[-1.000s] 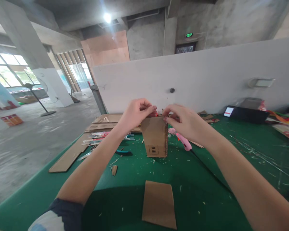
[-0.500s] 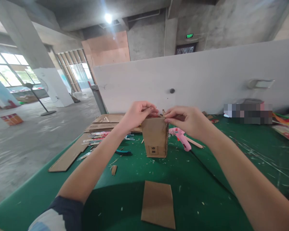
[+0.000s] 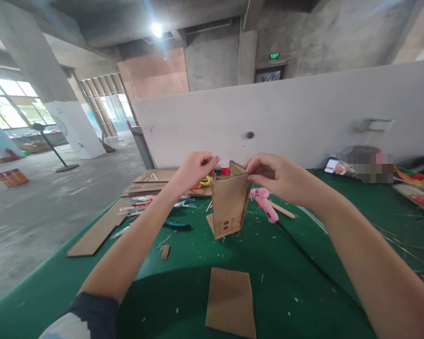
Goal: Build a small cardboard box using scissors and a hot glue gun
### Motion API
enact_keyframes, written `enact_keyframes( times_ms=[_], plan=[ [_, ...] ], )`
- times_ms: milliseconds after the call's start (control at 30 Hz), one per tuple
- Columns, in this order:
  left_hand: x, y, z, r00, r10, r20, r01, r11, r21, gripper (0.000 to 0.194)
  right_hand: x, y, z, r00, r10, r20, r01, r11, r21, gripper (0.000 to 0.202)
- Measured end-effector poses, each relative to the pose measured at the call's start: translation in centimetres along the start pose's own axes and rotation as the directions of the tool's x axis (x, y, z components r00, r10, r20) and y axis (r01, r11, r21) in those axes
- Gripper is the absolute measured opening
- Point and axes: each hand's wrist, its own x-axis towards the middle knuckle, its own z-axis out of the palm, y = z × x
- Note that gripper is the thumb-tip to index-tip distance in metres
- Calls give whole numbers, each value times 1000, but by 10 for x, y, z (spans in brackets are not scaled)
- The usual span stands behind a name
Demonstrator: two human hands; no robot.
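A tall, open-topped cardboard box (image 3: pixel 229 202) with a small printed mark near its base is in the middle, turned at an angle and slightly tilted. The fingers of my right hand (image 3: pixel 273 176) pinch its upper right edge. My left hand (image 3: pixel 198 172) is closed in a pinch just left of the box top, apart from it; what it holds, if anything, I cannot make out. Behind the box, to its right, lies a pink glue gun (image 3: pixel 268 207). A flat cardboard piece (image 3: pixel 230 301) rests on the green table (image 3: pixel 169 296) in front of me.
Cardboard sheets (image 3: pixel 150 188) are stacked at the back left, with a long strip (image 3: pixel 95 228) nearer. Packaged tools (image 3: pixel 137 207), a teal-handled tool (image 3: pixel 177 226) and a red cup (image 3: pixel 225 169) lie around. The glue gun's black cord (image 3: pixel 314 263) runs right. A phone (image 3: pixel 334 165) is at the back right.
The box has turned and tilted in my right hand. My left hand has come away from its top edge to the left, and the red cup behind shows now.
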Motion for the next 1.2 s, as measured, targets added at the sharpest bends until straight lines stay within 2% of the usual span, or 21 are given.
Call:
enact_keyframes(
  times_ms=[33, 67, 133, 200, 300, 400, 467, 567, 700, 833, 967, 1033, 1100, 1200],
  plan=[
    [0, -1, 1, 999, 30, 21, -30, 999, -12, 20, 0, 0, -1, 1000, -6, 5, 6, 999, 33, 11],
    [0, -2, 2, 997, 62, 51, -60, 997, -41, 26, 0, 0, -2, 1000, -14, 13, 14, 998, 61, 12],
    [-1, -1, 2, 982, 125, 143, -103, 983, -153, 57, 1, 0, -2, 999, -25, 32, 22, 995, 93, 11],
    [-3, 0, 2, 949, 172, 265, -94, 955, -283, 68, 2, 3, 0, 999, -21, 49, 16, 996, 88, 9],
    [-3, -3, 1, 903, 208, 377, -34, 908, -418, 63, 3, 7, 4, 999, -10, 48, 7, 998, 57, 8],
    [-1, -13, 1, 908, 180, 378, 28, 875, -484, 60, 3, 9, 3, 999, 9, 37, -9, 1000, 14, 11],
    [1, -19, 1, 906, 163, 391, 51, 875, -482, 52, 1, 9, -2, 999, 31, 40, -28, 997, -65, 14],
    [3, -22, 0, 892, 148, 427, 33, 921, -388, 28, -3, 5, -12, 997, 61, 49, -49, 974, -222, 20],
    [2, -18, 2, 915, 132, 382, -34, 967, -251, 16, -11, -3, -22, 995, 90, 42, -73, 951, -301, 28],
    [-1, -7, 4, 943, 112, 314, -62, 984, -166, 13, -14, -15, -17, 995, 102, -11, -99, 933, -347, 35],
    [-4, 6, 4, 989, 81, 127, -72, 995, -72, 10, -8, -18, -5, 985, 87, -150, -141, 905, -400, 30],
    [-6, 11, 5, 994, 93, 64, -91, 995, -28, 10, -4, -14, 0, 972, 89, -219, -176, 893, -415, 28],
    [-9, 16, 6, 990, 123, 68, -123, 992, -4, 11, -2, -8, 3, 956, 108, -274, -223, 873, -433, 27],
    [-15, 26, 4, 976, 176, 131, -172, 984, -44, 12, 1, -4, 7, 940, 112, -322, -259, 848, -463, 25]
  ],
)
